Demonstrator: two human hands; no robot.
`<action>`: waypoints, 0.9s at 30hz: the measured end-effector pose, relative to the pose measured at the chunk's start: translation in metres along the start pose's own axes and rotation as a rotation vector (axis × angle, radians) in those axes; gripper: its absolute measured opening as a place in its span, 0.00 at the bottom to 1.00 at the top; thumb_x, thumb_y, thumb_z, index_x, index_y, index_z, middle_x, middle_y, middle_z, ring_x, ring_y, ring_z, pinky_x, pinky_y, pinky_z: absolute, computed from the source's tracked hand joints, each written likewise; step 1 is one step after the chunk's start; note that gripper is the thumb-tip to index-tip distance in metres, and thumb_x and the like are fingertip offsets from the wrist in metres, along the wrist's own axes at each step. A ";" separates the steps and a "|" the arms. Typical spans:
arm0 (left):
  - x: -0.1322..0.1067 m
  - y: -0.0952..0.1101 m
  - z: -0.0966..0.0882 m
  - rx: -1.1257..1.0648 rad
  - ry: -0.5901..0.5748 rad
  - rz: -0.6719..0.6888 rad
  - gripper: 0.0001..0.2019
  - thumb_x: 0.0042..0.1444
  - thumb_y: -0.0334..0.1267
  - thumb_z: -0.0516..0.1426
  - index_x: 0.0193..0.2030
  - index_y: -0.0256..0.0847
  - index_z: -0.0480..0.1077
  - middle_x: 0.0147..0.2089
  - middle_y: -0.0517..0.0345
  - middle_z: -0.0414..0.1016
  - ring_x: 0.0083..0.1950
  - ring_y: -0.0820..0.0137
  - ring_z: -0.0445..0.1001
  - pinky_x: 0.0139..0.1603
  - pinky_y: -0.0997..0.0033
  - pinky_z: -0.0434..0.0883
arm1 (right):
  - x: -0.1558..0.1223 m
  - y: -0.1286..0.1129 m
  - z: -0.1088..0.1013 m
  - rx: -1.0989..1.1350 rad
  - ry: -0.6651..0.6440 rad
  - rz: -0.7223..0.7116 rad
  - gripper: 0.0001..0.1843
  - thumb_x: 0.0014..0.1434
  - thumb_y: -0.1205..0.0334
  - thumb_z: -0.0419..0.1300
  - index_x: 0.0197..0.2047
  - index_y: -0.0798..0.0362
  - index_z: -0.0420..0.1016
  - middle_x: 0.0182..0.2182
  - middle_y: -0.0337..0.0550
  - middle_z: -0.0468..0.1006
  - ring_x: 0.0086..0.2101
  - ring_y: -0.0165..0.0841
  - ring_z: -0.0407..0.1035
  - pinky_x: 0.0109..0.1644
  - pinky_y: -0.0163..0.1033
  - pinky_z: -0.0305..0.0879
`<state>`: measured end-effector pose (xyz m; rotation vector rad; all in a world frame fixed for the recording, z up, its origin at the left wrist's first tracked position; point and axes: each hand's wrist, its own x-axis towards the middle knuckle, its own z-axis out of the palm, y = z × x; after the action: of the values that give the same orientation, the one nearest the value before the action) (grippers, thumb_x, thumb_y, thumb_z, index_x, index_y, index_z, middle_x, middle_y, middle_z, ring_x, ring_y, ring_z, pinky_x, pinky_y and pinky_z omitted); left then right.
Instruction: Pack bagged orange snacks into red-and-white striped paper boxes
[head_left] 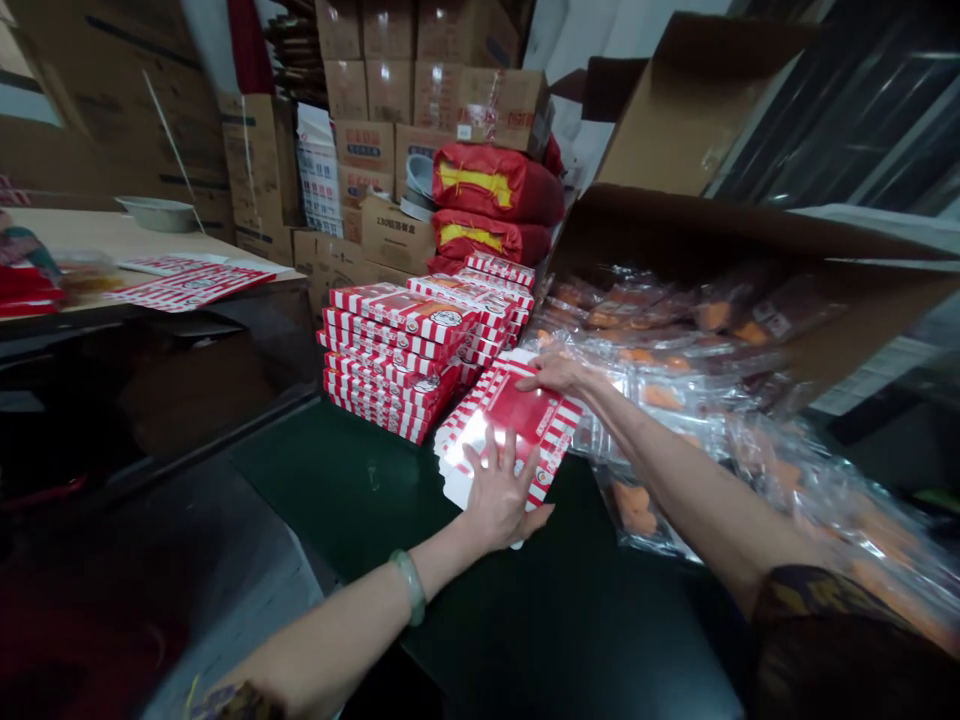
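A flattened red-and-white striped cardboard box (517, 412) with a shiny window lies on the green tabletop in front of me. My left hand (499, 495) rests on its near part, palm down and fingers spread. At the far right edge, my right hand (561, 374) has its fingers closed on the cardboard; some fingertips are hard to make out. Just beyond the flat box stands a stack of folded striped boxes (390, 365), with another stack (487, 300) behind it. To the right, clear plastic packets (637, 505) with orange contents reach close to my right forearm.
A large open carton (675, 215) stands behind the heaped packets. Red bundles (491, 190) and brown cartons (367, 145) are piled at the back. On the left, a wooden table (82, 228) holds a bowl (159, 213) and striped sheets (196, 285). The green table (360, 480) has its edge at left.
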<state>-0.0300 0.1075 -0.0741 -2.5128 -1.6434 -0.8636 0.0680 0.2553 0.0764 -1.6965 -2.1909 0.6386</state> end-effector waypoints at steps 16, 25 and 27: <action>-0.008 0.059 -0.101 -1.752 -0.484 -0.313 0.32 0.31 0.42 0.71 0.46 0.35 0.70 0.41 0.48 0.78 0.39 0.59 0.78 0.45 0.56 0.73 | -0.216 -0.003 -0.063 0.619 -0.142 -0.267 0.13 0.40 0.63 0.69 0.29 0.56 0.73 0.26 0.36 0.78 0.25 0.30 0.71 0.26 0.33 0.68; -0.012 0.092 -0.095 -1.599 -0.267 -0.225 0.26 0.32 0.39 0.71 0.40 0.36 0.72 0.37 0.54 0.80 0.37 0.62 0.78 0.41 0.62 0.75 | -0.318 0.016 -0.033 0.177 1.018 -0.243 0.26 0.46 0.58 0.67 0.48 0.53 0.68 0.44 0.47 0.74 0.45 0.39 0.70 0.48 0.48 0.68; -0.015 0.096 -0.093 -1.668 -0.227 -0.239 0.27 0.30 0.41 0.71 0.40 0.36 0.71 0.37 0.53 0.80 0.37 0.61 0.79 0.41 0.60 0.75 | -0.332 0.025 -0.008 0.297 1.134 -0.114 0.41 0.41 0.54 0.70 0.57 0.53 0.60 0.51 0.52 0.71 0.50 0.43 0.67 0.51 0.51 0.66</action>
<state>0.0063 0.0237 0.0244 -3.1565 -1.4210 -3.0413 0.1786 -0.0591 0.0821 -1.2564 -1.2733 -0.0735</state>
